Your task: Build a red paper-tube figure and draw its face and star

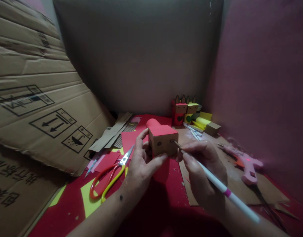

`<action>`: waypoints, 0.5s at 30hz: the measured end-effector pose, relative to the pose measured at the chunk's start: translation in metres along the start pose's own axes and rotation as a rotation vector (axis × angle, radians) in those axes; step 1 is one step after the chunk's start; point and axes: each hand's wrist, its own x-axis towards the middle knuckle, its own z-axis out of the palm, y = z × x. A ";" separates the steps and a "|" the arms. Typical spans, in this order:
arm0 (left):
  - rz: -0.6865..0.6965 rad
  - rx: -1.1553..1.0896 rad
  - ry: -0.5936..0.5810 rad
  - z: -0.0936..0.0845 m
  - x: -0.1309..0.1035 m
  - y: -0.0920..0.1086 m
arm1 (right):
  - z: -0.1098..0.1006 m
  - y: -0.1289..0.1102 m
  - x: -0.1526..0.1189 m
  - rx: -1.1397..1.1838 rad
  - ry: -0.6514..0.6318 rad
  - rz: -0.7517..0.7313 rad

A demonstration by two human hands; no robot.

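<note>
A small cardboard box (pixel 163 148) with a red paper top is held up in the middle, two dark eye marks drawn on its front. My left hand (pixel 144 164) grips it from the left, thumb under the front face and fingers at the side. Pinched in my right hand (pixel 205 171) is a white marker (pixel 218 184) with a purple band. The marker's tip touches the right eye mark. Behind the box a red paper roll (pixel 153 123) shows. Scissors (pixel 113 176) with red and yellow handles lie left of my left hand.
A large cardboard sheet (pixel 43 98) leans at the left. A pink glue gun (pixel 247 164) rests on flat cardboard (pixel 255 191) at the right. At the back stand a red figure (pixel 178 118) and a yellow figure (pixel 191 117), near several markers (pixel 196 134). Cardboard strips (pixel 112 133) lie back left.
</note>
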 end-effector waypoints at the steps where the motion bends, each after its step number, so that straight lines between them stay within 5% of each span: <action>1: 0.000 -0.001 0.003 0.000 0.000 0.000 | 0.000 0.000 0.000 -0.002 0.004 0.000; 15: -0.004 0.002 -0.028 0.000 -0.001 0.002 | -0.001 -0.004 -0.001 -0.091 -0.035 -0.040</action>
